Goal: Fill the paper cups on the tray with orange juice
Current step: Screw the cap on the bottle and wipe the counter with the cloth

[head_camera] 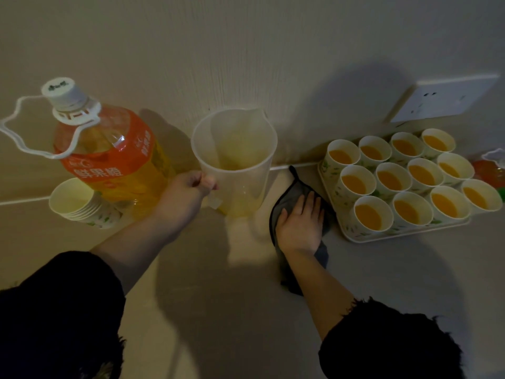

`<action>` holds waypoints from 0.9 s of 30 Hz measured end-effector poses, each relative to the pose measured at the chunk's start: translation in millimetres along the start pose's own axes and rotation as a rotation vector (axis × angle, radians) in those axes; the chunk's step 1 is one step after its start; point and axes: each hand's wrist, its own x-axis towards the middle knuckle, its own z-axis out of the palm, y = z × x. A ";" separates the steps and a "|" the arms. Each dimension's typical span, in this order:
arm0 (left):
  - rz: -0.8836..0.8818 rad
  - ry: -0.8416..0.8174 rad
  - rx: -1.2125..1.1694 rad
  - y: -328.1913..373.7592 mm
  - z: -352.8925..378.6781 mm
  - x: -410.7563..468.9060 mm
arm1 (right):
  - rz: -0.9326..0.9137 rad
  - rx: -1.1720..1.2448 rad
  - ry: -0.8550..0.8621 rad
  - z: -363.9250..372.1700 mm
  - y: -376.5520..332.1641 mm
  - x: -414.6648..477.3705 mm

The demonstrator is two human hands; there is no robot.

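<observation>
My left hand (188, 191) grips the handle of the near-empty clear pitcher (235, 160) by the wall. My right hand (300, 224) presses flat, fingers straight, on a grey cloth (287, 206) just left of the tray (355, 237), whose twelve paper cups (396, 176) hold orange juice. The juice bottle (109, 154) and stacked cups (75, 199) stand left; bare counter lies near me.

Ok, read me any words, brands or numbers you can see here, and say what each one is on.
"鲜果橙": white characters on the orange label of the juice bottle.
Smaller print elsewhere on that label: too blurred to read.
Dark mark on the bottle cap: too small to read.
Paper cups and jug: no readable text.
</observation>
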 end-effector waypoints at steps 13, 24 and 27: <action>-0.148 0.081 -0.177 12.2 -11.3 -3.8 | -0.090 -0.120 -0.120 -8.2 6.3 -1.9; -0.318 -0.146 -0.244 -11.3 -66.0 -63.5 | -0.205 -0.129 -0.232 -3.4 -23.1 -64.0; -0.351 -0.167 -0.233 -20.0 -91.9 -76.5 | -0.209 -0.161 -0.303 -1.2 -39.8 -82.1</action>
